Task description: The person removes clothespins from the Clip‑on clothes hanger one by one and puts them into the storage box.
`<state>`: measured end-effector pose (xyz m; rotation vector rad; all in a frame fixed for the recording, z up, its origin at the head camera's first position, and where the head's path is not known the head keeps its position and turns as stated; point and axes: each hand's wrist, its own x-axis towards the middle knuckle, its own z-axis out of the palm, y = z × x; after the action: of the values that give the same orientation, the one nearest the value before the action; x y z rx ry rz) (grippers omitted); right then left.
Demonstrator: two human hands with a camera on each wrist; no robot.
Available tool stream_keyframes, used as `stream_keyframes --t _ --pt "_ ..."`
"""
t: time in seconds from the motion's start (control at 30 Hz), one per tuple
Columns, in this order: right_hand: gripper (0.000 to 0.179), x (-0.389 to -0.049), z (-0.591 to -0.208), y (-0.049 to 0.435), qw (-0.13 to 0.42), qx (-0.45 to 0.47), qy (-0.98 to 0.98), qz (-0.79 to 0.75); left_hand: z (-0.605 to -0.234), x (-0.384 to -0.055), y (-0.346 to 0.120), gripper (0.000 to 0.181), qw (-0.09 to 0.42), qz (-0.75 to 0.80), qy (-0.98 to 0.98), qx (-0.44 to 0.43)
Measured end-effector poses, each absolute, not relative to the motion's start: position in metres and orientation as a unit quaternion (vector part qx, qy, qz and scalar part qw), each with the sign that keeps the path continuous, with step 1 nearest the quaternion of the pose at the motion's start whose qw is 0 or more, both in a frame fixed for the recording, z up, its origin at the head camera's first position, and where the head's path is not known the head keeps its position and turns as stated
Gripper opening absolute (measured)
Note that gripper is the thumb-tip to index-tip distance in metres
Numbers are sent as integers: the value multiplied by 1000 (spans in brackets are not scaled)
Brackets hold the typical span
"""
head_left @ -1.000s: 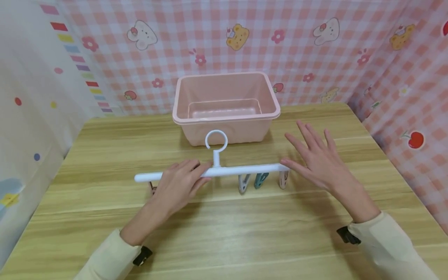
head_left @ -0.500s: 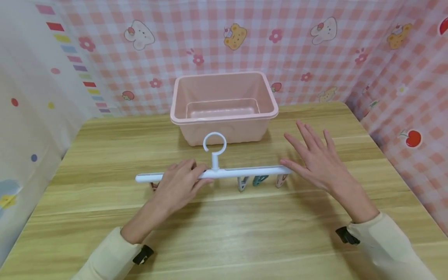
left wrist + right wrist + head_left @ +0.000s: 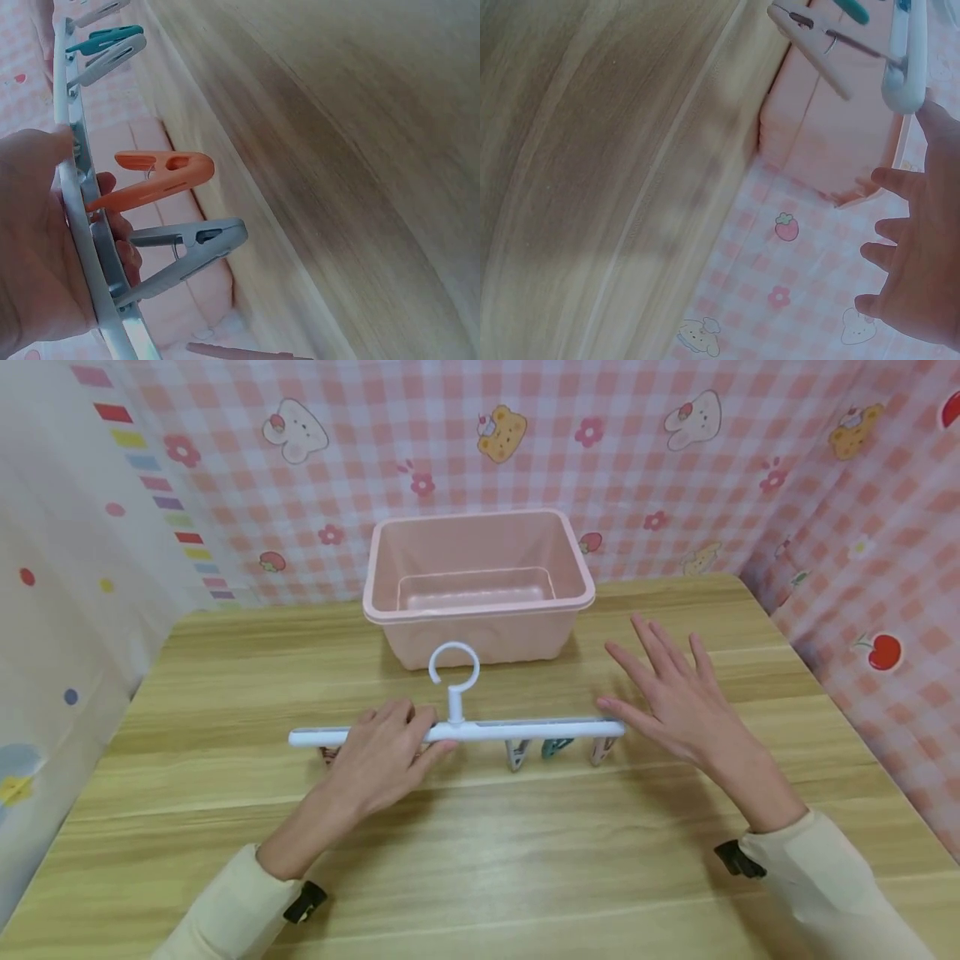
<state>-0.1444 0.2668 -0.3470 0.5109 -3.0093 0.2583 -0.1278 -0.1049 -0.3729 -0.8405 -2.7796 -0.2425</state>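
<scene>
A white clip hanger [image 3: 525,729] is held up above the table, its round hook pointing to the far side. My left hand [image 3: 382,752] grips its bar just left of the hook. Below the bar hang several clips: an orange clip [image 3: 169,180] and a grey clip [image 3: 195,255] by my left fingers, a pale grey clip [image 3: 517,754], a teal clip [image 3: 556,747] and a beige-pink clip [image 3: 602,750] on the right. My right hand [image 3: 682,706] is spread, its thumb at the bar's right end; whether it touches is hard to tell.
A pink plastic bin [image 3: 480,639] stands behind the hanger at the back of the wooden table [image 3: 525,860]. Pink checked cloth [image 3: 465,385] rises behind and to the right, with a pale dotted cloth [image 3: 67,635] on the left.
The hanger has turned slightly: its right end sits a little lower and its bar is more level, with the hook shifted slightly left. Both hands have stayed nearly in place.
</scene>
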Motion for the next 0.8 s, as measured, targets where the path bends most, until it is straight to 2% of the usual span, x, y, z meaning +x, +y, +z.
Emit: stream_keyframes --t 0.17,0.4,0.57,0.8 --pt "77 -144 -347 267 42 166 -981 85 -371 -127 -105 40 107 -82 -948 -287" --pt "77 -144 -347 267 45 165 -982 86 -371 -128 -105 32 97 -71 -945 -304" --pt "76 -145 -347 268 45 163 -982 87 -371 -130 -105 31 116 -70 -941 -310" --pt "75 -146 -346 268 69 178 -978 87 -371 -130 -109 34 170 -72 -934 -306"
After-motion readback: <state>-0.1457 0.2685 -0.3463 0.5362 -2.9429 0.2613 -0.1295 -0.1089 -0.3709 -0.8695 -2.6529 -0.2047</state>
